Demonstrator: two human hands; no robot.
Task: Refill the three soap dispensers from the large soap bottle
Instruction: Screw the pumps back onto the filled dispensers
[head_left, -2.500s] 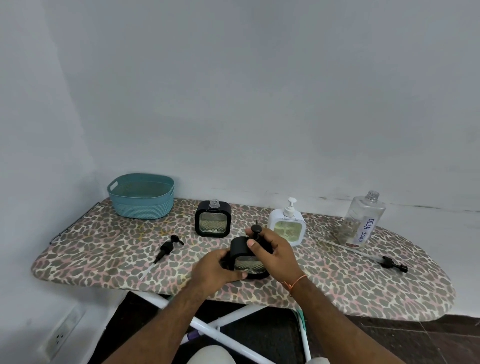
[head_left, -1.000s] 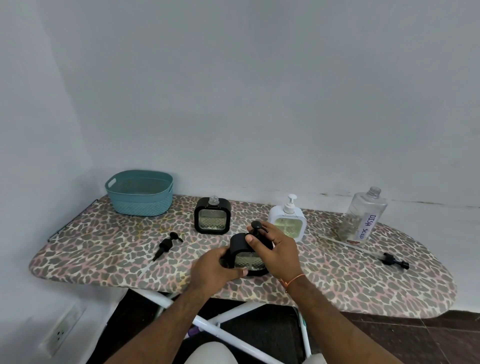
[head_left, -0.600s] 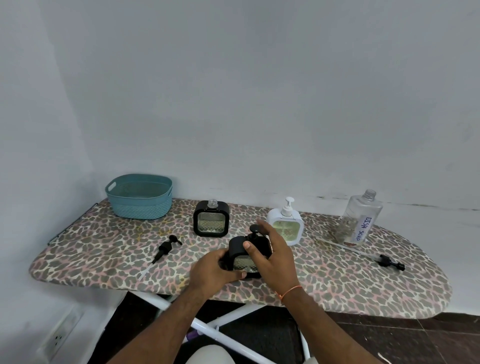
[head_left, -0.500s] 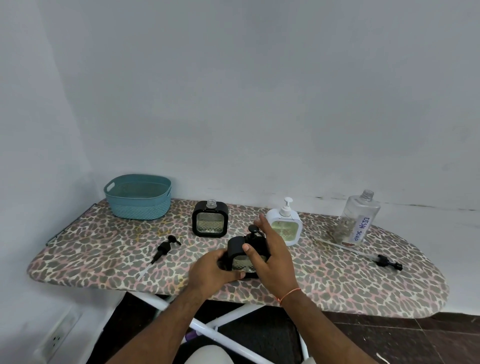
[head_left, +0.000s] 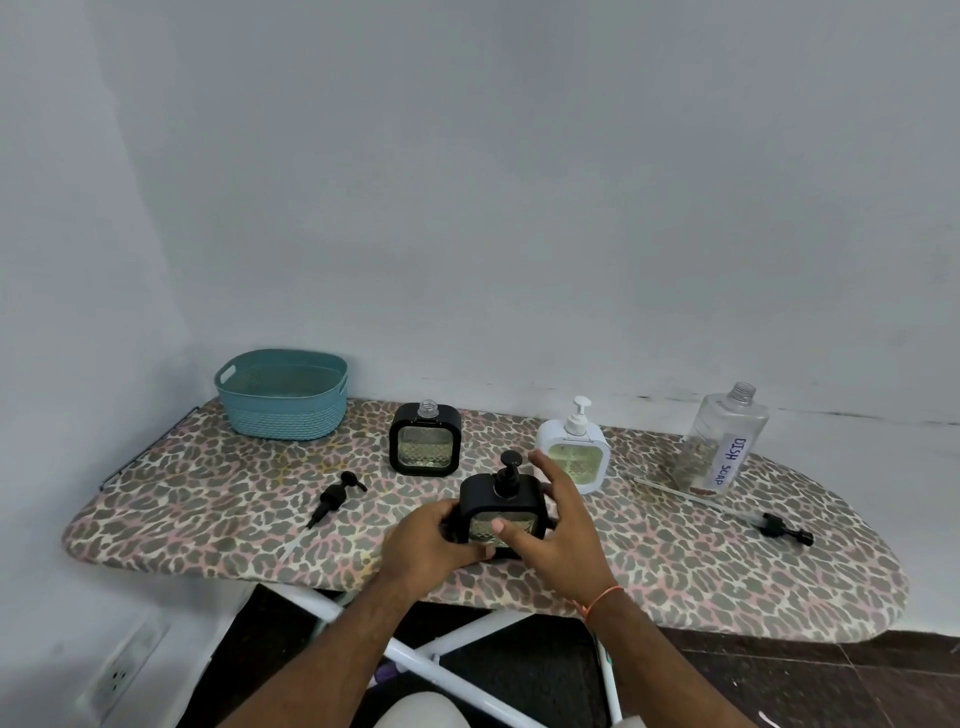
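- An ironing board (head_left: 675, 571) with a leopard-print cover is seen standing against a pale wall.
- A black dispenser (head_left: 503, 512) with its pump fitted is found upright at the board's near edge, at centre.
- The left hand (head_left: 428, 543) is wrapped round the lower left side of that dispenser, fingers curled on it.
- The right hand (head_left: 558, 525) is placed at the dispenser's right side; its thumb is laid on the front panel, while its fingers are spread and mostly straight beside and behind the body. A firm grip by this hand cannot be confirmed.
- An orange thread (head_left: 597, 603) is worn on the right wrist.
- A second black dispenser (head_left: 425, 441), neck uncovered, is noted at 11 o'clock from the held one.
- Its pump (head_left: 335, 496) is seen lying flat on the board at 9 o'clock, well apart from both.
- A white dispenser (head_left: 574, 457) with pump fitted is noted at 1 o'clock, just behind the right hand.
- The large bottle (head_left: 719, 441), uncapped, nearly empty and labelled "DISH SOAP", is found at 2 o'clock near the wall.
- A long-tubed pump (head_left: 779, 530) is seen lying at 3 o'clock, in front of the bottle.
- A teal basket (head_left: 283, 395) is noted at the far left corner of the board.
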